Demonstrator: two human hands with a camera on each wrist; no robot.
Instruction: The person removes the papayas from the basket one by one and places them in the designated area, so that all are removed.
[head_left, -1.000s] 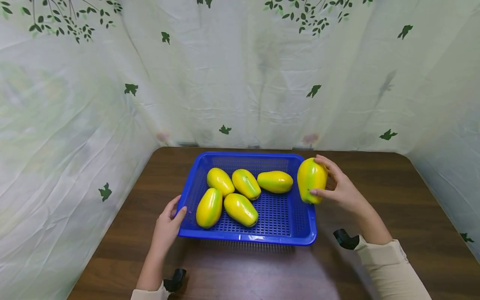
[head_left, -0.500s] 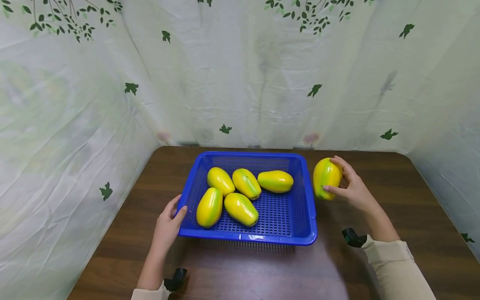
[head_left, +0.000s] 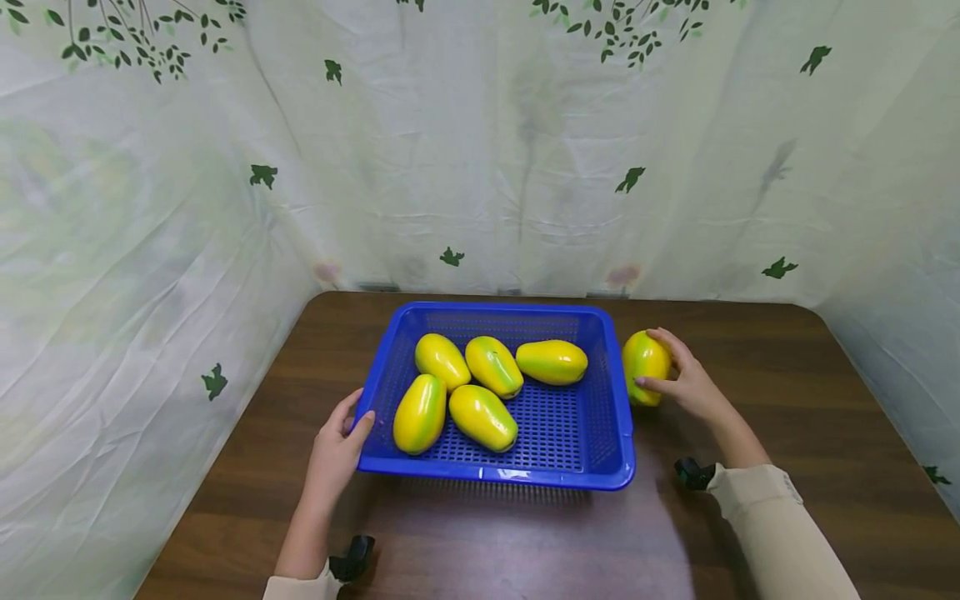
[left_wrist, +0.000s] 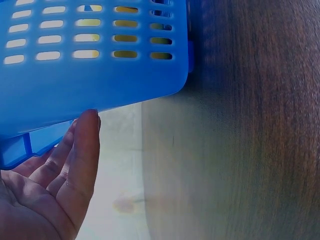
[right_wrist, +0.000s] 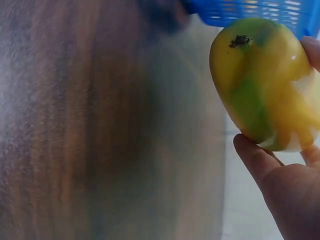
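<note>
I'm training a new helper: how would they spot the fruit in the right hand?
At the brown table, find the blue basket. Just beyond its right side, the right hand holds a yellow fruit with green patches. It is the only one outside the basket; the other five fruits lie inside.

Tabletop [head_left: 540, 546] glare; soft shadows; right wrist view blurry

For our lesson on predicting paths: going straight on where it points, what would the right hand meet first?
The right hand would likely meet the blue basket, led by its held yellow fruit; gap and height are unclear.
</note>
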